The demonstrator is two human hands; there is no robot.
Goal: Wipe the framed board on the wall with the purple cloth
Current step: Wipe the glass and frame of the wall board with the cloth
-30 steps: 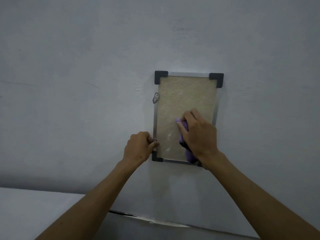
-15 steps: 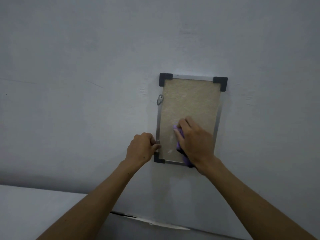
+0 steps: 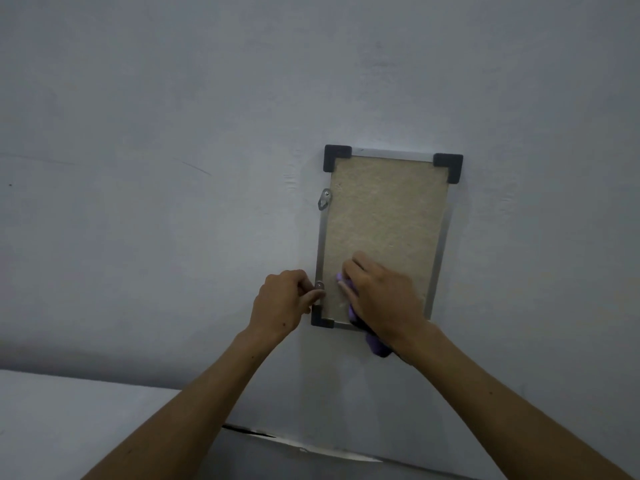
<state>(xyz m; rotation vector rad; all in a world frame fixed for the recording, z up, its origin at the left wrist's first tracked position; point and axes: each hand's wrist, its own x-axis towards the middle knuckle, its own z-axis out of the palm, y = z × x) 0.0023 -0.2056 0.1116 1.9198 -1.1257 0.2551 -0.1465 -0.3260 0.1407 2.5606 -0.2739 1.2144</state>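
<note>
Board: we see the framed board (image 3: 384, 233) hanging on the grey wall (image 3: 156, 168), right of centre in the frame, a tan fibrous panel in a thin metal frame with dark corner caps.
Cloth: the purple cloth (image 3: 375, 342) lies against the lower part of the panel, mostly covered by our right hand; a bunch of it hangs out below the bottom rail.
Right hand: our right hand (image 3: 381, 296) presses the cloth to the board, its fingers (image 3: 353, 268) bent over the cloth and clamped on it, knuckles pointing to the upper left of the frame.
Left hand: our left hand (image 3: 282, 299) steadies the frame at its lower left edge, fingers curled in and pinching the rail by a small metal clip (image 3: 319, 285).
Other fitting: a second metal hanger (image 3: 325, 199) sits higher on the left rail.
Stage: we judge the wipe to be under way, with the cloth working the bottom portion of the panel.
Done: we cannot tell from the surface itself which areas have been wiped; the panel looks evenly dull all over.
Left: the upper panel, the top rail and the right rail sit bare of the cloth now, so we would count them as still open unless already covered.
</note>
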